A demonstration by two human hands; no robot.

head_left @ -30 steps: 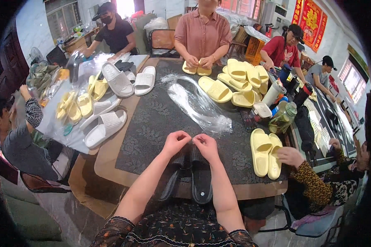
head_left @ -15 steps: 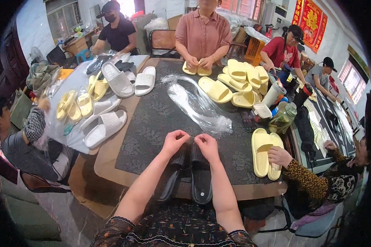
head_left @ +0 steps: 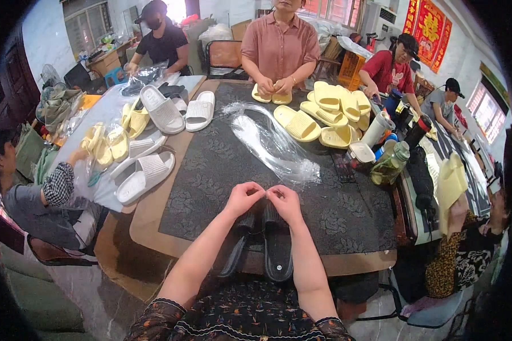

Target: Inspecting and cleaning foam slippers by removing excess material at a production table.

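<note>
A pair of black slides lies at the near edge of the table, the right slide [head_left: 278, 253] flat with a small white round sticker on its footbed, the left slide [head_left: 233, 256] tilted beside it. Over their ribbed straps, my left hand [head_left: 246, 199] and my right hand [head_left: 283, 203] meet, fingertips pinched and almost touching. Whatever the fingertips hold is too small to make out. Beyond them lies a bunch of clear plastic bags [head_left: 270, 145].
Yellow slides [head_left: 335, 111] are piled at the far right beside bottles and a green-tinted jar [head_left: 392, 162]. White slides [head_left: 148, 176] stand at left. Opposite, a person's hands hold yellow slides [head_left: 272, 95]. At right, a co-worker's hand holds a yellow slide pair [head_left: 451, 179].
My hands have drawn closer together. The co-worker at right has lifted the yellow slides off the table and swung them right. At left, another person's hand has lowered to the yellow slides.
</note>
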